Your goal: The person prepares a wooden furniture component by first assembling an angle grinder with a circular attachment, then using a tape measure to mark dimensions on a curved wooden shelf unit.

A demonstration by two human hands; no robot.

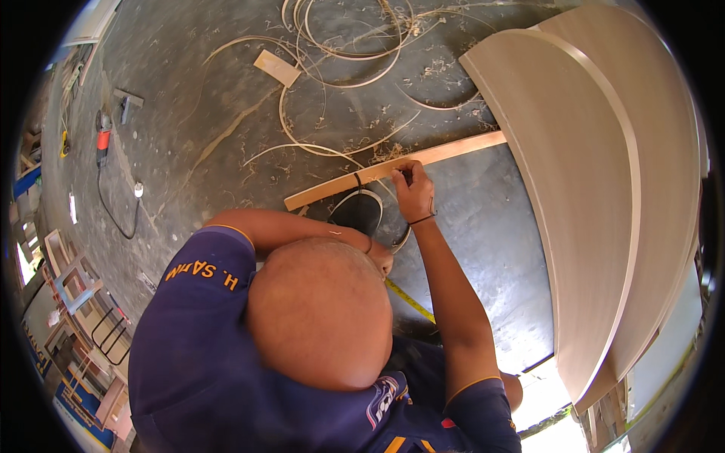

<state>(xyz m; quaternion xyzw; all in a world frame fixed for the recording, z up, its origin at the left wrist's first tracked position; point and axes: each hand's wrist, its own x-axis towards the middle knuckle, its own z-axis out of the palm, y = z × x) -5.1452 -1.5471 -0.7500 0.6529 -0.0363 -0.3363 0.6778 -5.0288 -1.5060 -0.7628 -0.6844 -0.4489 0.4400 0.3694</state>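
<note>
A long narrow wooden strip (453, 149) slants across the floor in front of me. My right hand (414, 195) is closed at its near edge, thumb and fingers pinched against the wood. My left hand (381, 259) is closed beside my bent bare knee (321, 317), its fingers partly hidden. From it a yellow tape measure blade (410, 300) runs toward my right forearm. Just below the strip is a dark shoe (361, 214), with a thin pale curved band over it. A short black piece crosses the strip, its kind unclear.
Two large curved wooden panels (589, 151) stand at the right. Loose curled edging strips (351, 57), shavings and a small wooden block (277, 69) lie on the grey floor (204, 98). A red and black corded power tool (103, 140) lies at the left, near wooden frames (72, 283).
</note>
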